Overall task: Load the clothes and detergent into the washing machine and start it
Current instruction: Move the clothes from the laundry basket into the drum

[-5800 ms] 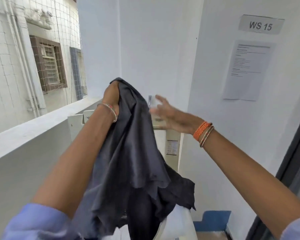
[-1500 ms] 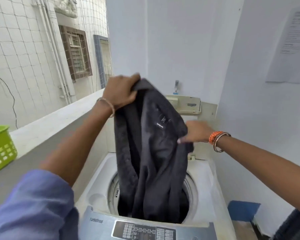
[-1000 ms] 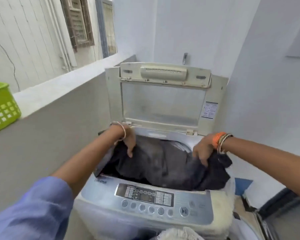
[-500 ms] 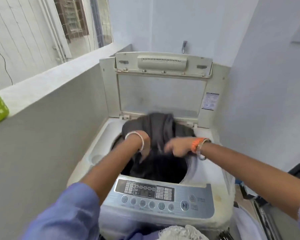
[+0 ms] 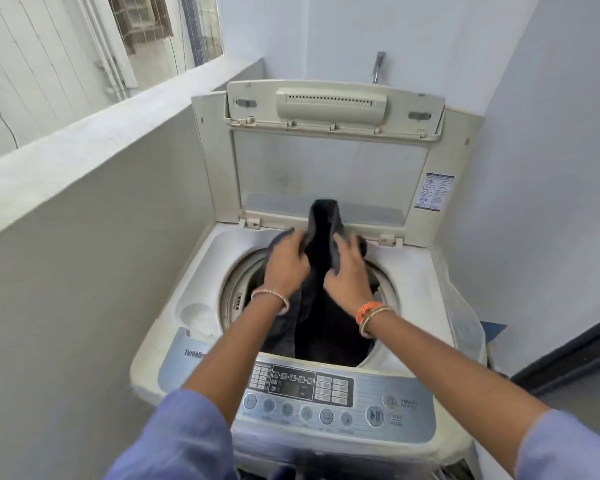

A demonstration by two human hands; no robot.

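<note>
Dark garment bunched over drum opening of top-load washing machine, lower part hanging inside drum, upper fold standing up against raised lid. Left hand and right hand close together, both closed on cloth. Control panel at near edge, untouched.

Left hand and right hand gripping dark garment — over open washing machine drum

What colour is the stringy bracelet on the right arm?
Orange. The thread bracelet sits on the right wrist beside a thin metal bangle, clearest in the head view.
</note>
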